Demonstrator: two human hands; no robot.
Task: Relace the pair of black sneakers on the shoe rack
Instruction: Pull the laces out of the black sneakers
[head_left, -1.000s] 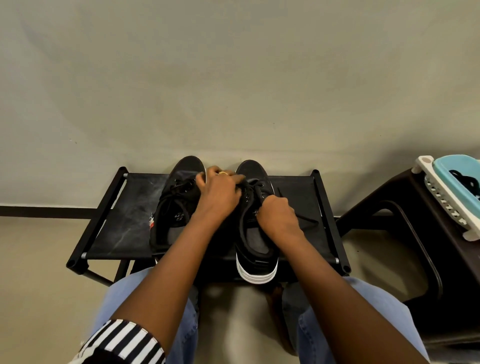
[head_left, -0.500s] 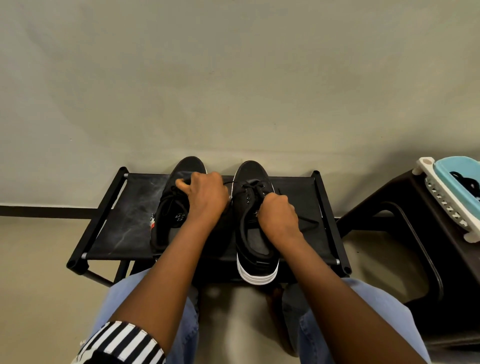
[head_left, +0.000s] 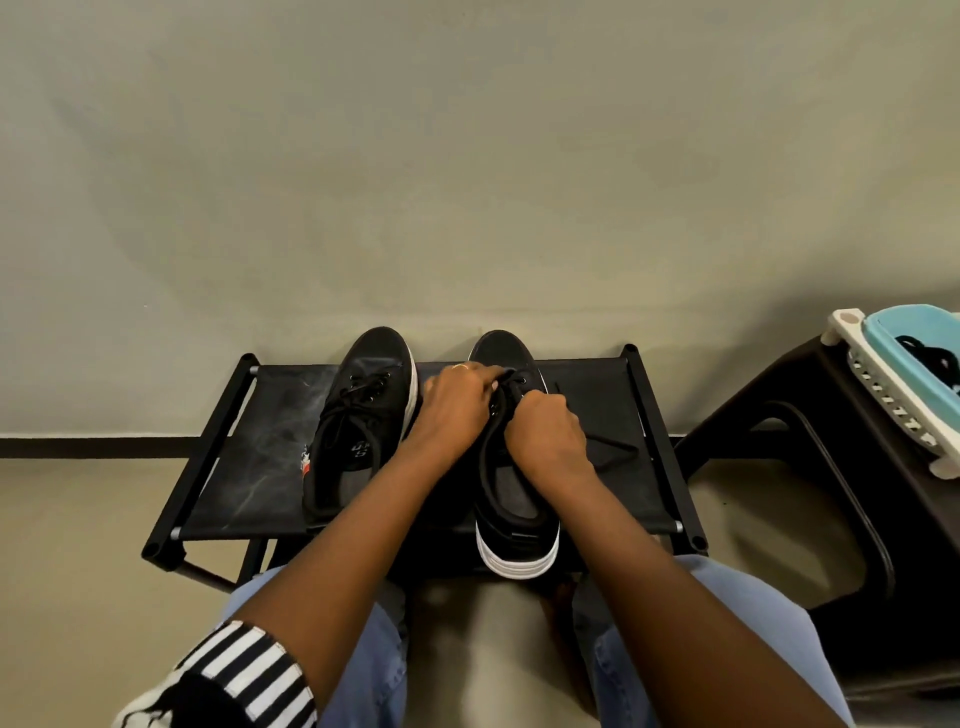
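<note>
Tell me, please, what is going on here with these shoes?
A person sits at a low black shoe rack that holds two black sneakers. Both hands are on the right sneaker: the left hand pinches its lace near the toe-end eyelets, and the right hand grips the lace just behind. One loose end trails onto the rack. The left sneaker sits untouched, with a lace in its eyelets.

To my right stands a dark plastic stool (head_left: 909, 545). On its top sits a white slotted tray (head_left: 893, 410) holding a light blue tub (head_left: 914, 322) with something black (head_left: 930, 353) inside. A plain beige wall (head_left: 467, 156) faces me, with a black skirting strip (head_left: 93, 447) above the floor (head_left: 78, 545).
</note>
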